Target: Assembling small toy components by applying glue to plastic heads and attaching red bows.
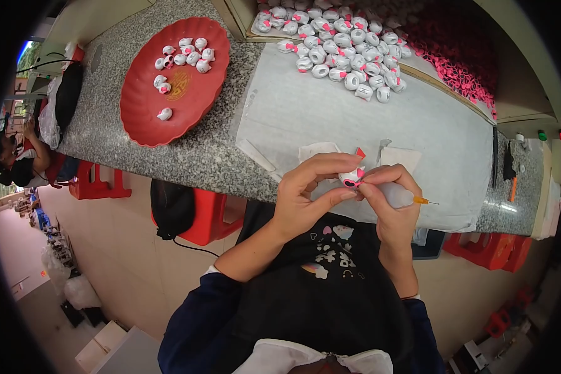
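My left hand [300, 194] pinches a small white toy head [358, 174] with a pink bow and a black-and-pink face part, fingers above it and thumb below. My right hand [394, 219] has its thumb and forefinger against the same toy head, at the pink part. Tucked in that right hand is a translucent squeeze bottle [397, 196], whose orange needle tip [423, 201] points away to the right. Both hands are over the near edge of a white work sheet [287, 100]. Fingers partly cover the toy head.
Many white toy heads [349, 56] are heaped at the back, beside a pile of small pink parts [458, 71]. A red scalloped plate [137, 93] with several toy heads stands at left on the granite counter [230, 156]. Red stools [215, 218] stand below; another person [34, 156] sits far left.
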Demonstrator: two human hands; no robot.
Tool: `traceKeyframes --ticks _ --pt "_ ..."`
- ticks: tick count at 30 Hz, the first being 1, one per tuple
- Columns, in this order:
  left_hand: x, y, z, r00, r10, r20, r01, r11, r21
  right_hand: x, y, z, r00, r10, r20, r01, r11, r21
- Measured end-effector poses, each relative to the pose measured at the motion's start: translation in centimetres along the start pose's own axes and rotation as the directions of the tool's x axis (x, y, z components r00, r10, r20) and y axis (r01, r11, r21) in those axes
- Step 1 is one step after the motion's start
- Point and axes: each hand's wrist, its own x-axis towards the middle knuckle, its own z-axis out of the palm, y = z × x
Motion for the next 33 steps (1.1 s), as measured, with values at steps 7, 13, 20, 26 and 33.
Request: traceKeyframes --ticks 7,13,20,26,33 --pt "0.0 0.3 0.0 0.997 -0.047 -0.066 0.038 0.990 -0.134 -0.3 0.8 -0.1 0.985 -0.169 -0.038 0.162 0.975 -0.151" --pt "0.1 0.8 -0.1 0.977 -0.211 -0.024 0.188 0.913 -0.363 0.2 -0.6 0.1 0.991 0.004 0.135 -0.014 0.997 0.077" --pt "-0.3 -0.1 -0.5 0.993 -0.103 0.052 0.111 0.977 -0.182 -0.2 0.1 -0.7 0.989 0.099 0.112 -0.111 0.989 0.101" --pt "-0.2 0.4 -0.4 0.988 -0.147 0.044 0.151 0.983 -0.104 -0.3 -0.2 -0.8 0.972 0.200 0.124 -0.215 0.969 0.121" --pt "-0.3 0.1 -0.4 0.993 -0.097 0.064 0.102 0.992 -0.081 -0.4 0.3 -1.0 0.987 0.119 0.108 -0.122 0.992 0.022"
